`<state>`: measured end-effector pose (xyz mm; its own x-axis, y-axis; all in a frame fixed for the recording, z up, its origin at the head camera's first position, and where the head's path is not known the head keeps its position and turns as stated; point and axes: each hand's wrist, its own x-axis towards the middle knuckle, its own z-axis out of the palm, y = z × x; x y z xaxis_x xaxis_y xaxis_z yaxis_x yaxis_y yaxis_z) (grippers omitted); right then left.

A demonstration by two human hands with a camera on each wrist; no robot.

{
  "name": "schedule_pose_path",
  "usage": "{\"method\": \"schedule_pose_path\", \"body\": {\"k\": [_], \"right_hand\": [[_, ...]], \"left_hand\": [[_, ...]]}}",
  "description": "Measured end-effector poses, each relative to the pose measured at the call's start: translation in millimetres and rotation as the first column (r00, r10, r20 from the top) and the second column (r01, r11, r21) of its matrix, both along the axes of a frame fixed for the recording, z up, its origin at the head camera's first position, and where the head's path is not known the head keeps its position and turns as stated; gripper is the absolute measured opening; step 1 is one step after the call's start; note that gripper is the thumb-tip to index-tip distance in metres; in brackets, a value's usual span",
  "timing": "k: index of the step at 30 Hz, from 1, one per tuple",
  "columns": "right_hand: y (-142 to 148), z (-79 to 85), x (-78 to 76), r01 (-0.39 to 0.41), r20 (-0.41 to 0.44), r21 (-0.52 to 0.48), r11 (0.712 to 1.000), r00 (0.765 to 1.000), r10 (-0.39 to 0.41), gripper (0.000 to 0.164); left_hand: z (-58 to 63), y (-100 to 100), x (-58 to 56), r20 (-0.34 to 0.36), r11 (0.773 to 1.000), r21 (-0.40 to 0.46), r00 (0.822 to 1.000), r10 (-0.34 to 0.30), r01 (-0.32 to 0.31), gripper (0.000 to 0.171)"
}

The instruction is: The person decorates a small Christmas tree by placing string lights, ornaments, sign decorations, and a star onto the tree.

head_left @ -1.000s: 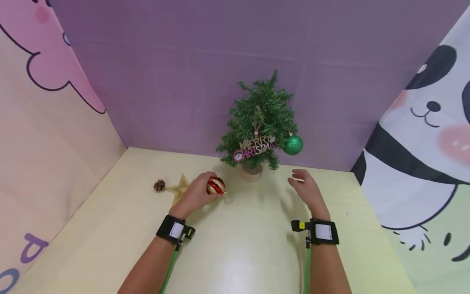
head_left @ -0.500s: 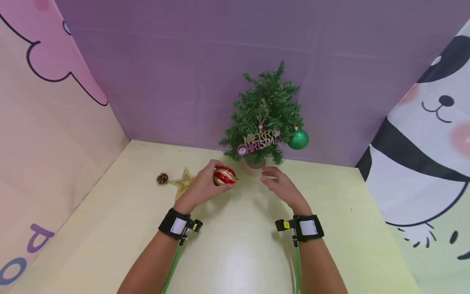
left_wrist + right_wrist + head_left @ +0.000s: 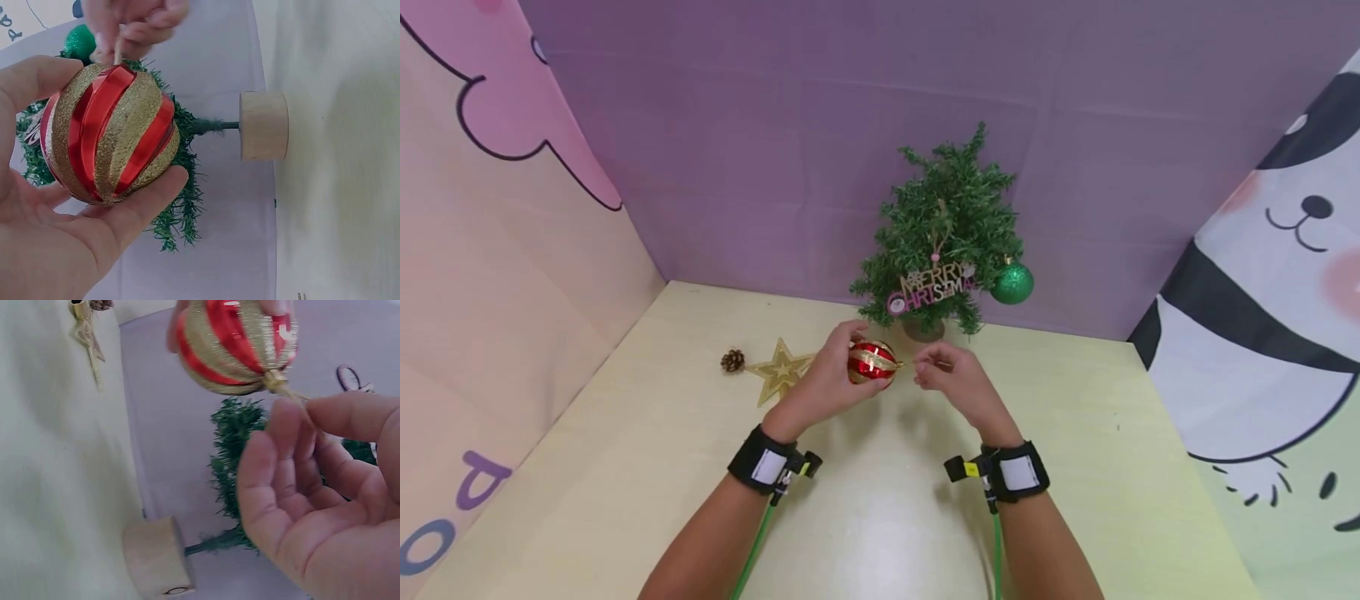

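My left hand [image 3: 833,375] grips a red bauble [image 3: 872,362] with gold glitter stripes, fingers and thumb curled round its sides. In the left wrist view the bauble [image 3: 112,131] fills much of the palm side. My right hand [image 3: 955,379] pinches the thin hanging loop [image 3: 300,400] at the bauble's gold cap [image 3: 275,380] between thumb and fingers. Both hands are in front of a small Christmas tree [image 3: 951,208]. On the tree hang a "Merry Christmas" sign [image 3: 932,283] and a green glitter bauble [image 3: 1012,282] at its right side.
A gold star [image 3: 778,371] and a pine cone [image 3: 732,360] lie on the table [image 3: 887,517] to the left of the left hand. The tree's round wooden base [image 3: 264,125] stands near the back edge, before a purple cloth wall [image 3: 760,167]. Printed cloths flank both sides.
My left hand has lifted the red and gold bauble and brought it rightward. The right hand has come in from the right and taken hold of the bauble's loop.
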<state>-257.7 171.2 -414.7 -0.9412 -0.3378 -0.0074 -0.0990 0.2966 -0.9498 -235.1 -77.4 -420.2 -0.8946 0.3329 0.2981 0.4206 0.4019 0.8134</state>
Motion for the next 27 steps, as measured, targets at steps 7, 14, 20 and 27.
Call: {"method": "schedule_pose_path", "body": {"k": [7,14,20,27], "right_hand": [[-3.5,12.2,9.4,0.095,-0.099,-0.017,0.995,0.99,-0.096,0.024],[-16.4,20.4,21.2,0.117,-0.309,-0.001,0.993,0.944,-0.112,0.018],[-25.0,30.1,31.6,0.028,-0.327,-0.061,0.998,0.944,-0.046,0.016],[-38.1,37.8,30.8,-0.023,-0.329,-0.06,0.998,0.944,0.002,0.013]], "left_hand": [[-1.3,1.1,1.9,0.035,0.997,-0.06,0.998,-0.051,0.054,0.065],[1.5,4.2,2.4,0.045,0.986,-0.04,0.986,-0.161,0.163,0.059],[10.0,3.9,7.8,0.07,0.97,0.011,0.967,-0.245,0.244,0.061],[24.8,7.2,23.0,0.081,0.972,0.06,0.97,-0.231,0.227,0.054]]}}
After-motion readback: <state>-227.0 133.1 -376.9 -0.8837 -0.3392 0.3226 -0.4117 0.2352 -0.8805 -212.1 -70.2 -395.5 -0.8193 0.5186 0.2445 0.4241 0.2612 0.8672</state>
